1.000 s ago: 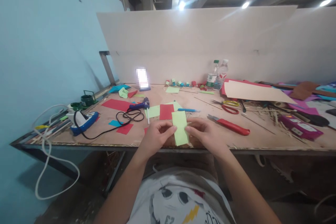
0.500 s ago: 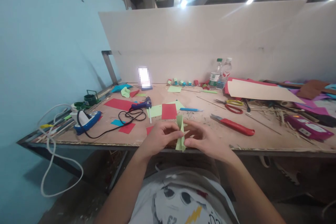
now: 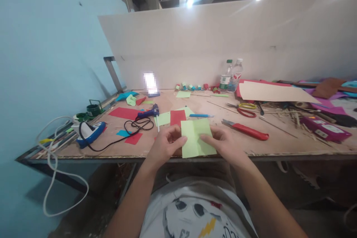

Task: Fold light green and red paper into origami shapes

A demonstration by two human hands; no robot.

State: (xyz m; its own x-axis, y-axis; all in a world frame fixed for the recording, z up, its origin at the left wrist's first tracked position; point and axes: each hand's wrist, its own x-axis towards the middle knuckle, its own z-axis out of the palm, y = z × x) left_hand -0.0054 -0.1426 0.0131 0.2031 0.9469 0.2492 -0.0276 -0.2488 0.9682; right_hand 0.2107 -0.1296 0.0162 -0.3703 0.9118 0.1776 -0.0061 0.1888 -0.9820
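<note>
A light green sheet of paper [image 3: 192, 145] is spread between my hands above the table's front edge, with a crease running down its middle. My left hand [image 3: 169, 145] pinches its left side, thumb in front. On the right side, my right hand [image 3: 224, 143] grips it with the thumb on the front face and fingers behind. Just beyond the sheet lies a red paper square [image 3: 177, 116] on more green paper [image 3: 163, 119]. A blue pen-like tool [image 3: 200, 115] rests close by.
On the left are a glue gun [image 3: 150, 111] with a black cord and a blue-white power strip [image 3: 92, 134]. To the right lie a red-handled knife [image 3: 248, 131], scissors [image 3: 245, 110] and a purple box [image 3: 325, 128]. Two bottles [image 3: 225, 78] stand at the back.
The green paper, folded narrow and seen edge-on before, is now opened out flat toward me. My hands have moved slightly apart with it.
</note>
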